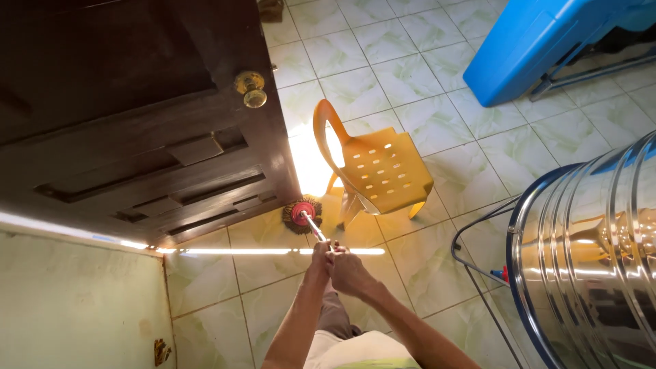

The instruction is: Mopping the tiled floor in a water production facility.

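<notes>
Broom with a round bristly head around a red hub and a thin pale stick (303, 214) stands with its head on the green marbled floor tiles (410, 75), just at the lower corner of the dark brown panelled wooden door (137, 116) and close beside the small orange plastic chair (383, 171). Largest in view, the ribbed stainless steel tank (594, 253) fills the right edge on a thin dark metal stand (471, 239). A blue plastic piece (526, 41) lies tilted at the top right. On the door, a round brass knob (251, 87) sticks out near the edge. Both forearms stretch forward from below and meet at the stick's upper end: the left hand (319, 254) and right hand (348, 272) are clenched around it, touching each other.
</notes>
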